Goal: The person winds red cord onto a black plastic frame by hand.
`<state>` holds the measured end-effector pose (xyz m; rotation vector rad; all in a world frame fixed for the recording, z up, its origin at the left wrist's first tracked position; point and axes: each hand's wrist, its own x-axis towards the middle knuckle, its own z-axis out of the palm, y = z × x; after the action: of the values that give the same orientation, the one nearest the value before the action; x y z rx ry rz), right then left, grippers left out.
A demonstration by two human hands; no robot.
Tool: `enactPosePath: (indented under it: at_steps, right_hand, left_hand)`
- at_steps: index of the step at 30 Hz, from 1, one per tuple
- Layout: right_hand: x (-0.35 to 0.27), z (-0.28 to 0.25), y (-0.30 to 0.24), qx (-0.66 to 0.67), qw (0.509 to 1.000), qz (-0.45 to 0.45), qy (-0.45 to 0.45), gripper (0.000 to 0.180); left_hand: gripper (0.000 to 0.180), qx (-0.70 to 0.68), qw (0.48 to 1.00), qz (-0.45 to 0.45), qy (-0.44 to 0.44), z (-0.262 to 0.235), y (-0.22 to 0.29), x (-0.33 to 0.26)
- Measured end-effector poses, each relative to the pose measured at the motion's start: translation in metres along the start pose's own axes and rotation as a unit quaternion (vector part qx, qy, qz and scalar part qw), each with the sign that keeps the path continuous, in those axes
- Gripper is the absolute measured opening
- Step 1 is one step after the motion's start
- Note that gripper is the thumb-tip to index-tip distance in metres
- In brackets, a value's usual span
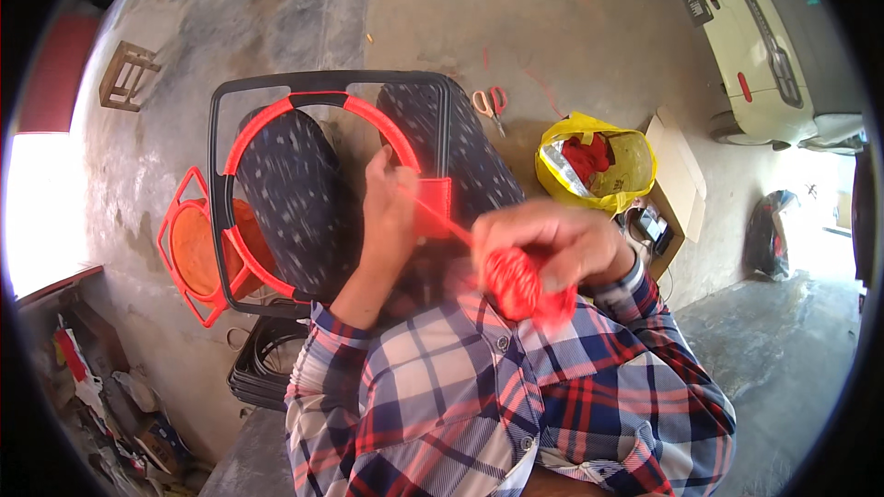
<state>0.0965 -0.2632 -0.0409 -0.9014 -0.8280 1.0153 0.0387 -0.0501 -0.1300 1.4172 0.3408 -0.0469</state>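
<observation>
A black rectangular frame point(218, 129) with a ring wrapped in red cord point(259, 132) inside it rests across my lap. Black gaps show between the red sections of the ring. My left hand point(388, 207) is closed at the ring's right side, pinching red cord beside a flat red panel point(434, 206); its fingertips are partly hidden. From there a taut red strand point(447, 223) runs to my right hand point(558, 244). That hand, blurred by motion, grips a ball of red cord point(512, 282) in front of my chest.
Orange-handled scissors point(490, 106) lie on the floor beside a yellow bag point(550, 149) holding red material. An orange stool point(204, 248) and a black crate of rings point(262, 377) stand at left. Further off are a wooden stool point(129, 76), an open cardboard box point(680, 184) and a parked vehicle point(750, 46).
</observation>
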Motion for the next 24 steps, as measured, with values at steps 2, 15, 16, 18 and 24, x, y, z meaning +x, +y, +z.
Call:
enactPosePath:
  at_steps: [2, 15, 16, 18, 24]
  right_hand:
    - [-0.012, -0.022, -0.01, -0.148, 0.974, 0.091, 0.144, 0.039]
    - [0.027, -0.027, 0.056, -0.327, 0.834, -0.006, 0.444, 0.043]
    - [0.029, -0.023, 0.051, -0.327, 0.834, -0.005, 0.445, 0.043]
    - [0.035, -0.015, 0.042, -0.572, 0.713, -0.102, 0.392, 0.047]
    - [0.056, -0.025, 0.067, -0.637, 0.722, -0.099, 0.25, 0.056]
  left_hand:
    - [0.072, -0.061, 0.998, 0.008, 0.015, -0.009, -0.01, 0.001]
    - [0.031, -0.1, 0.994, -0.027, -0.022, -0.015, -0.012, 0.004]
    - [0.028, 0.158, 0.982, 0.1, 0.018, -0.016, -0.01, 0.001]
    - [0.023, -0.029, 0.986, 0.075, 0.143, -0.006, -0.006, -0.002]
    - [0.028, 0.237, 0.895, 0.375, 0.049, 0.008, 0.014, -0.015]
